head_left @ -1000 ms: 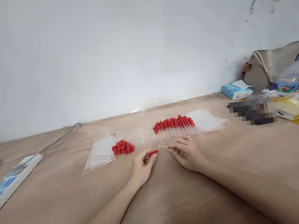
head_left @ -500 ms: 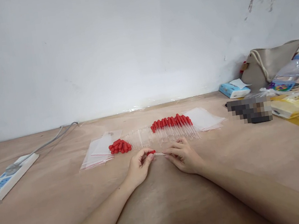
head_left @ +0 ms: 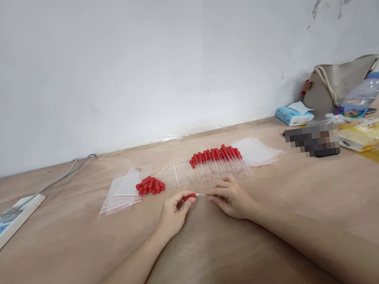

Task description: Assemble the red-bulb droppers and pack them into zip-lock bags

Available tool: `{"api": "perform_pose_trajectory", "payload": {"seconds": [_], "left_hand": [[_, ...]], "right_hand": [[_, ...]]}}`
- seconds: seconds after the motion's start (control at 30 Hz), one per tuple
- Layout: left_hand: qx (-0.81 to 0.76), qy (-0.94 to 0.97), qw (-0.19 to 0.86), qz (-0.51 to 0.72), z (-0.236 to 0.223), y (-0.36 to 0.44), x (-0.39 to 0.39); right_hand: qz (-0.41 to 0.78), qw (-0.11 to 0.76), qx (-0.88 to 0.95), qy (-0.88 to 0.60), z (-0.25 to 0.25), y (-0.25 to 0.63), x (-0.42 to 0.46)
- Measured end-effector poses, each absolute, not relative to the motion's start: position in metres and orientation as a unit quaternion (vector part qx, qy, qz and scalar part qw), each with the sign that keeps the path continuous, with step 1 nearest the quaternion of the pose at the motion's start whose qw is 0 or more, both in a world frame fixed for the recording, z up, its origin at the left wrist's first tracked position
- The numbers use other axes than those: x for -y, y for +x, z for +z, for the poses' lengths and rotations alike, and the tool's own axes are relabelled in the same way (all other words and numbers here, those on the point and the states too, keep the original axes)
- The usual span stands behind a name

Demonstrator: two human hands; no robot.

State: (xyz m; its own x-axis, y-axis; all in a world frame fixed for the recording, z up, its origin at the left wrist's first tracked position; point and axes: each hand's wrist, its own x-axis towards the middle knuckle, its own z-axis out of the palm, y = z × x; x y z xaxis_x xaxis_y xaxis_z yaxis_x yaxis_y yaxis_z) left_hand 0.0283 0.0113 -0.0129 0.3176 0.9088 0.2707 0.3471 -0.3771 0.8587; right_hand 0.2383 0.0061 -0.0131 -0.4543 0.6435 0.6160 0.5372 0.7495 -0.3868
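Between thumb and fingers, my left hand (head_left: 175, 213) pinches a red rubber bulb (head_left: 189, 197). A thin clear dropper tube (head_left: 199, 194) runs from the bulb to the closed fingertips of my right hand (head_left: 231, 198), which grip its other end. Behind my left hand lies a small pile of loose red bulbs (head_left: 150, 185). Bare clear tubes (head_left: 176, 176) lie side by side next to that pile. Farther right is a row of droppers with red bulbs on their tops (head_left: 216, 154), their clear tips pointing toward me.
Clear zip bags (head_left: 121, 194) lie left of the loose bulbs; another stack of bags (head_left: 259, 151) is right of the droppers. A power strip (head_left: 14, 223) sits far left. On the right are a tissue pack (head_left: 294, 114), a grey bag (head_left: 343, 80), a plastic bottle (head_left: 362, 94) and a yellow-white packet (head_left: 369, 132).
The bulb and tube look closer to level, and less of the tube shows between my hands. Both hands keep their grip. The view has shifted slightly.
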Motion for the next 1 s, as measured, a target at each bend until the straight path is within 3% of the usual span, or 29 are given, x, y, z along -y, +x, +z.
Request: {"api": "perform_pose_trajectory", "payload": {"seconds": [0.2,0.6,1.0], "left_hand": [[-0.417,0.776,0.297,0.37,-0.008,0.029,-0.006],[-0.381,0.834,0.231,0.325,-0.003,0.031,0.001],[-0.309,0.897,0.167,0.267,0.003,0.028,-0.005]], "right_hand": [[0.083,0.366,0.864,-0.337,-0.014,0.245,-0.013],[-0.027,0.323,0.877,-0.354,-0.008,0.243,-0.001],[0.037,0.244,0.888,-0.389,-0.008,0.234,0.005]]}}
